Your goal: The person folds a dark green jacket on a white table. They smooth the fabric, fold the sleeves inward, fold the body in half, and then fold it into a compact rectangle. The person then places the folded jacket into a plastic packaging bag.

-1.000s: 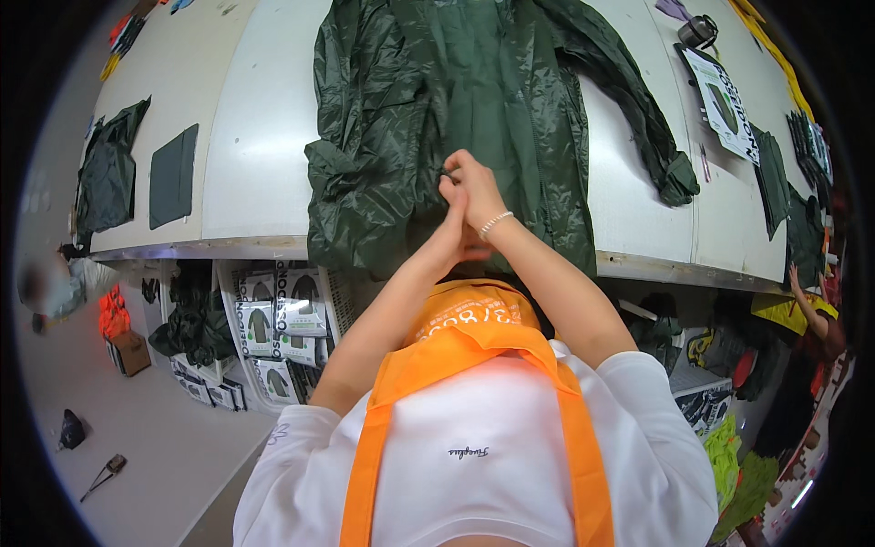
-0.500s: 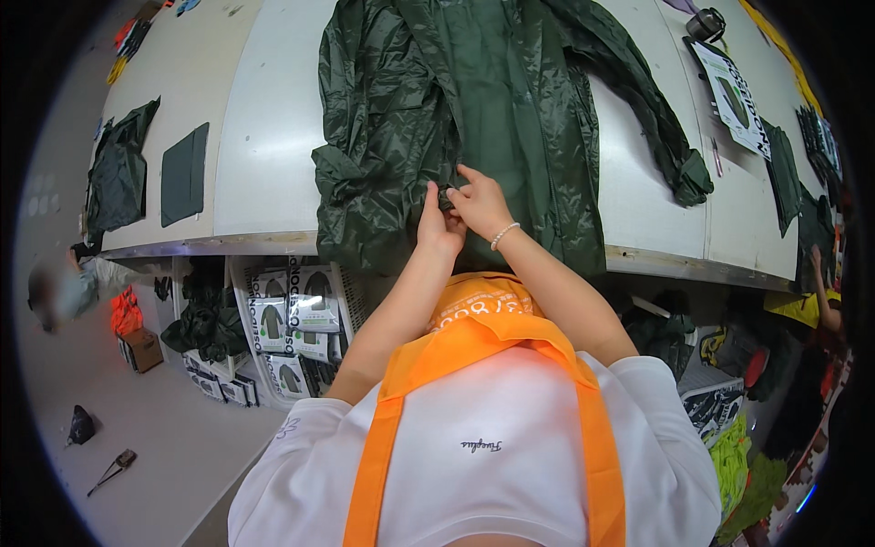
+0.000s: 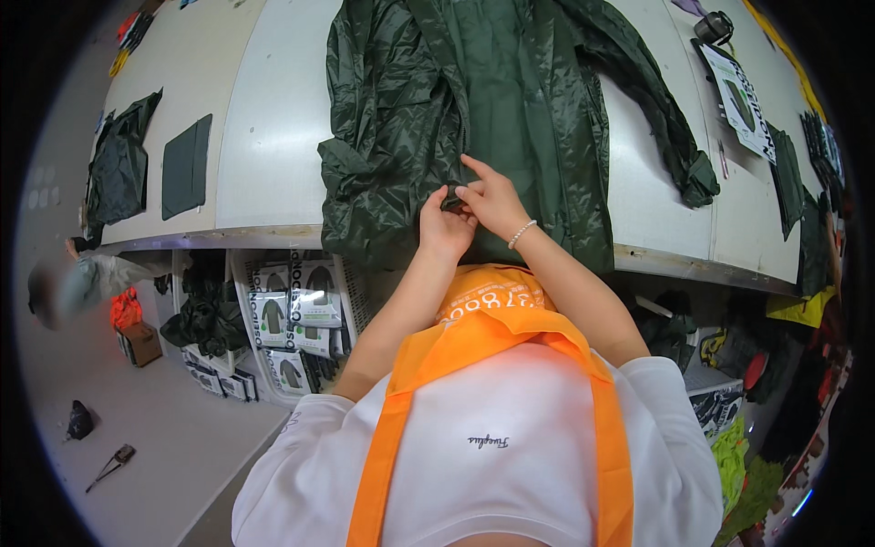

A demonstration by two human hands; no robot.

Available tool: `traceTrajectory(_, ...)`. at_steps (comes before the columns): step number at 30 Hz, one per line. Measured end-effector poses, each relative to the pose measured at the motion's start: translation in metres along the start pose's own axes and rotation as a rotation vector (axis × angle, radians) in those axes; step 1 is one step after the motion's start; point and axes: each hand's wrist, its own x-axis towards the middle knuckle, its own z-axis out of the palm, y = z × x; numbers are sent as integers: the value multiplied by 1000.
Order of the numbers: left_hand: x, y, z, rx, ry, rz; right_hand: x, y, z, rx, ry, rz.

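A dark green, shiny rain jacket [image 3: 392, 118] lies spread on the table, its front open and its hem hanging over the near edge. One sleeve stretches out to the right. At the lower front edge of the jacket, my left hand [image 3: 444, 228] is closed, palm up, pinching the fabric between thumb and fingers. Right beside it, my right hand [image 3: 493, 202] grips the same edge, its index finger pointing forward along the opening. Just what part of the edge lies between the fingertips is too small to make out.
On the white table [image 3: 273, 118], a folded green piece [image 3: 187, 169] and a green bundle [image 3: 120, 169] lie left. Right are a packaged garment [image 3: 740, 100], a pen [image 3: 723, 158] and a black cup [image 3: 711, 27]. Below stands a basket of packages [image 3: 305, 310]. Another person [image 3: 82, 278] is far left.
Both hands stay at the jacket's front edge, with only slight finger movement. The whole view has shifted a little.
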Motion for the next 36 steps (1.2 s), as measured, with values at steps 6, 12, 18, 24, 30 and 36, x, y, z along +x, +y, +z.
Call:
traceTrajectory(6,-1,-12,-3,237,107,-7,-18,15,-24,15,91,109)
traceTrajectory(12,12,-18,-7,113,184,40,-90,46,-95,-916,449,23)
traceTrajectory(18,9,-26,2,123,161,-47,-107,84,-99,-764,480,145)
traceTrajectory(24,6,-29,11,187,192,-52,-102,52,-122,113,415,586)
traceTrajectory(30,-6,-44,20,416,-40,-194,-83,18,-43,531,363,589)
traceTrajectory(36,7,-47,14,651,14,-60,-73,23,-17,449,400,638)
